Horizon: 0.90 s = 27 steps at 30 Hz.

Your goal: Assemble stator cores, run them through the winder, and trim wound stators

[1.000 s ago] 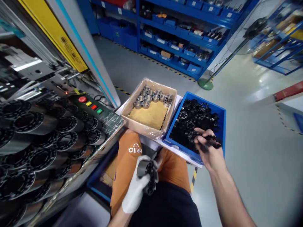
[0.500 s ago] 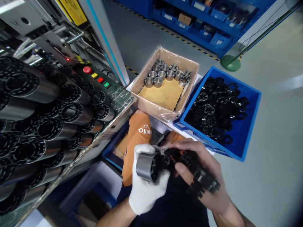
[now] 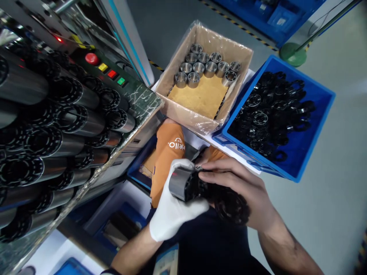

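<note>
Above the lap, gloved left hand [image 3: 174,208] holding metal cylinder [image 3: 181,184]

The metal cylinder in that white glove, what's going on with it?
The gloved left hand holds a metal cylinder, its open end facing the bare right hand, which holds black ring-shaped parts against or close to it. More black parts fill much of a blue bin, and a plastic-lined cardboard box is partly filled with metal cylinders.
</note>
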### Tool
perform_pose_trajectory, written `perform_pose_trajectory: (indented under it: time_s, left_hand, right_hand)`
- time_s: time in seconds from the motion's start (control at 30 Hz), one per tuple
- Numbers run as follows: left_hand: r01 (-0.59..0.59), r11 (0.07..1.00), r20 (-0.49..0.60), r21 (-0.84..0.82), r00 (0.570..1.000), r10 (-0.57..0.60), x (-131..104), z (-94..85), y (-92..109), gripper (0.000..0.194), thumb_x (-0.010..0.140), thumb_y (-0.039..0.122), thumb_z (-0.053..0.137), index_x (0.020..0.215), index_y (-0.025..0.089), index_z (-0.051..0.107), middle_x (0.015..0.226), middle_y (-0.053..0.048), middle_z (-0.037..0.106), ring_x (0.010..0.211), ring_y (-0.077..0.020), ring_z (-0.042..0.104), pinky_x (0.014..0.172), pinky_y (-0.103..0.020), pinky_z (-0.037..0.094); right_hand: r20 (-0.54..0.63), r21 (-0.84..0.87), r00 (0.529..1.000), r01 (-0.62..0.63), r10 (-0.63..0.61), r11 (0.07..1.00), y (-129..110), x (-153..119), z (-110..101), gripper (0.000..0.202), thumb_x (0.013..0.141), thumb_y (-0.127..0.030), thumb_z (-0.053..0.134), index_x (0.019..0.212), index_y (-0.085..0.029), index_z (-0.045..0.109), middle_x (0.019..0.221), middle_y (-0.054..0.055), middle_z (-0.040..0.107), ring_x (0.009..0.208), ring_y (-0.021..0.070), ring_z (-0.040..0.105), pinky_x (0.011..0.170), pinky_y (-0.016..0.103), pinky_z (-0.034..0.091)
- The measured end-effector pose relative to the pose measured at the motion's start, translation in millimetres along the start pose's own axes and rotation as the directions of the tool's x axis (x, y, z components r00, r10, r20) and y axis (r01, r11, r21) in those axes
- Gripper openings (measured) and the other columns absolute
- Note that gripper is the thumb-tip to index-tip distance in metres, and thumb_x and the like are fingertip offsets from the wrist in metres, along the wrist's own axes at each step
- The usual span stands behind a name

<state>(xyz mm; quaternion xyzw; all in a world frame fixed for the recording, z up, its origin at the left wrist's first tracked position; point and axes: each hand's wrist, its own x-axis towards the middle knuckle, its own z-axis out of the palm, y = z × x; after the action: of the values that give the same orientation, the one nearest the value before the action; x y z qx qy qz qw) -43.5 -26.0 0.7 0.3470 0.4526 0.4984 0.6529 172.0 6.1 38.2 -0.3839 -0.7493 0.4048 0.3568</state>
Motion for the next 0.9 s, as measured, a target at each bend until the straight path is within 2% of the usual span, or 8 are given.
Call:
perform_pose_trajectory:
  time_s: [0.1, 0.2, 0.3, 0.43, 0.5, 0.7, 0.77, 0.9]
  left_hand:
    - [0.152, 0.951, -0.068, -0.270, 0.982, -0.176, -2, 4.5, -1, 0.061, 0.102, 0.080, 0.074, 0.132, 0.027, 0.075, 0.128, -0.010, 0.078, 0.130, -0.0356, 0.077, 0.113, -0.052, 0.066]
    - [0.153, 0.936, -0.130, -0.316, 0.971, -0.202, -5, 7.4, -4, 0.061, 0.116, 0.077, 0.049, 0.134, 0.027, 0.079, 0.134, -0.010, 0.080, 0.142, -0.0342, 0.073, 0.129, -0.054, 0.057]
    - [0.084, 0.971, -0.089, -0.226, 0.990, -0.107, -9, 5.0, -10, 0.056, 0.121, 0.069, 0.045, 0.142, 0.029, 0.079, 0.145, -0.008, 0.078, 0.151, -0.0327, 0.067, 0.138, -0.052, 0.049]
    - [-0.010, 0.993, -0.046, -0.118, 0.999, 0.004, -15, -1.3, -15, 0.047, 0.125, 0.055, 0.041, 0.152, 0.033, 0.074, 0.151, -0.005, 0.073, 0.150, -0.0288, 0.065, 0.134, -0.045, 0.052]
    - [-0.021, 0.996, -0.034, -0.085, 0.999, 0.018, -18, -5.9, -18, 0.046, 0.125, 0.052, 0.041, 0.154, 0.034, 0.071, 0.156, -0.005, 0.070, 0.153, -0.0286, 0.063, 0.135, -0.045, 0.051]
    - [0.006, 0.998, -0.051, 0.068, 0.999, -0.003, -26, -19.0, -24, 0.047, 0.124, 0.052, 0.042, 0.160, 0.033, 0.065, 0.170, -0.007, 0.057, 0.168, -0.0299, 0.046, 0.150, -0.048, 0.029]
    - [-0.017, 0.995, -0.042, 0.097, 0.999, 0.022, -25, -19.5, -21, 0.045, 0.124, 0.052, 0.042, 0.158, 0.033, 0.066, 0.166, -0.008, 0.058, 0.166, -0.0310, 0.047, 0.148, -0.049, 0.033]
    - [-0.056, 0.996, 0.063, 0.067, 0.997, 0.051, -24, -20.4, -17, 0.044, 0.125, 0.047, 0.041, 0.161, 0.036, 0.062, 0.165, -0.007, 0.059, 0.161, -0.0307, 0.053, 0.141, -0.048, 0.044]
  right_hand:
    - [-0.096, -0.012, 0.995, -0.025, 0.024, 1.000, -8, -1, 7, 0.056, 0.101, -0.019, 0.095, 0.153, -0.027, 0.077, 0.149, 0.005, 0.075, 0.138, 0.0204, 0.078, 0.125, 0.027, 0.062]
    - [-0.162, 0.014, 0.986, -0.049, 0.051, 0.999, -14, 1, 16, 0.058, 0.098, -0.019, 0.099, 0.151, -0.028, 0.077, 0.149, 0.004, 0.076, 0.136, 0.0206, 0.079, 0.122, 0.028, 0.065]
    - [-0.184, 0.031, 0.981, -0.061, 0.065, 0.998, -18, 3, 22, 0.056, 0.095, -0.020, 0.102, 0.145, -0.027, 0.080, 0.146, 0.005, 0.079, 0.133, 0.0216, 0.081, 0.121, 0.029, 0.066]
    - [-0.166, 0.003, 0.983, -0.078, 0.077, 0.997, -18, 2, 22, 0.053, 0.097, -0.018, 0.099, 0.145, -0.026, 0.080, 0.149, 0.005, 0.078, 0.133, 0.0213, 0.081, 0.121, 0.029, 0.066]
    - [-0.148, -0.018, 0.986, -0.078, 0.074, 0.997, -18, 0, 21, 0.053, 0.099, -0.016, 0.096, 0.148, -0.026, 0.079, 0.151, 0.006, 0.076, 0.135, 0.0221, 0.080, 0.119, 0.030, 0.067]
    - [-0.217, -0.038, 0.969, -0.128, 0.117, 0.991, -21, -7, 27, 0.054, 0.097, -0.022, 0.099, 0.147, -0.027, 0.079, 0.139, 0.004, 0.078, 0.125, 0.0209, 0.081, 0.115, 0.029, 0.068]
    - [-0.226, -0.042, 0.968, -0.124, 0.111, 0.991, -21, -8, 30, 0.053, 0.097, -0.020, 0.098, 0.146, -0.025, 0.079, 0.139, 0.004, 0.077, 0.127, 0.0194, 0.080, 0.120, 0.027, 0.064]
    - [-0.230, -0.019, 0.970, -0.083, 0.077, 0.996, -16, -9, 36, 0.053, 0.097, -0.013, 0.097, 0.145, -0.024, 0.079, 0.141, 0.004, 0.076, 0.132, 0.0164, 0.078, 0.122, 0.021, 0.060]
